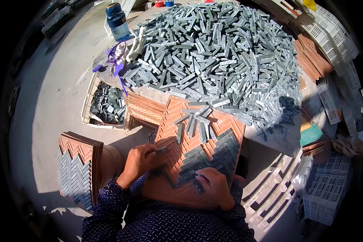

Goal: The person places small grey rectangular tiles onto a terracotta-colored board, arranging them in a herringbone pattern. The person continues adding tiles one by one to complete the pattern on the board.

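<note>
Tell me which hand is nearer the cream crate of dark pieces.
Left. The left hand is below and right of the crate in view; the right hand is farther right, over the herringbone panel.

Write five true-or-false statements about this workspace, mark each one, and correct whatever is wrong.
1. The left hand holds a dark strip in its fingers. True.
2. The grooved orange board under the hands is completely filled with strips. False: bare grooves still show on it.
3. The blue bottle is to the right of the big strip pile. False: it is at the pile's left.
4. The board stack at the left shows a face partly laid with grey strips. True.
5. The right hand is on the big strip pile. False: it is over the grooved orange board.
</note>
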A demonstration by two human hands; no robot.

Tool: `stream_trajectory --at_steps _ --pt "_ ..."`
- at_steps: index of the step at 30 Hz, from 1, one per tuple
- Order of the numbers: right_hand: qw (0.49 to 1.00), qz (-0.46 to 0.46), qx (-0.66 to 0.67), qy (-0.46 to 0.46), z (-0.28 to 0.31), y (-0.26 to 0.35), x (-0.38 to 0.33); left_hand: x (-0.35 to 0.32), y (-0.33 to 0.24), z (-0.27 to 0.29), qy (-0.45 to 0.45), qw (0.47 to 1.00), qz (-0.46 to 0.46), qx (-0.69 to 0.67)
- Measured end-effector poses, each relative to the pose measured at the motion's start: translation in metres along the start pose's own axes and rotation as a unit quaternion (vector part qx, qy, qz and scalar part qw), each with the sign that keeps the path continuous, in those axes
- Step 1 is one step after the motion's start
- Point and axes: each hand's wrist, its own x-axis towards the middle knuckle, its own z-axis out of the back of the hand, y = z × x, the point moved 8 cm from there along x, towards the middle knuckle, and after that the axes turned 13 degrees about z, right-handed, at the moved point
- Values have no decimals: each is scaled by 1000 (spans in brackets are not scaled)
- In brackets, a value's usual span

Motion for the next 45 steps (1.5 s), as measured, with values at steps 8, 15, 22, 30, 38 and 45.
stream_trajectory --at_steps 8,15,22,30,38,45 --pt "1000 6 10 3 1 1 2 -34 15 -7 -55 998 -41 8" --pt "1000 -2 6 5 0 0 0 -34 23 -23 -97 995 -34 -10" --pt "999 32 -1 20 -5 10 9 -37 9 -27 -132 984 -122 16" --pt "993 105 -49 36 -15 13 59 -33 8 -17 -129 989 -72 -14" --pt "970 -30 -230 67 -54 -33 122 -36 17 -20 -95 991 -93 -30" --pt "994 -42 -72 77 -62 -4 71 -36 29 -17 -82 991 -57 -92"
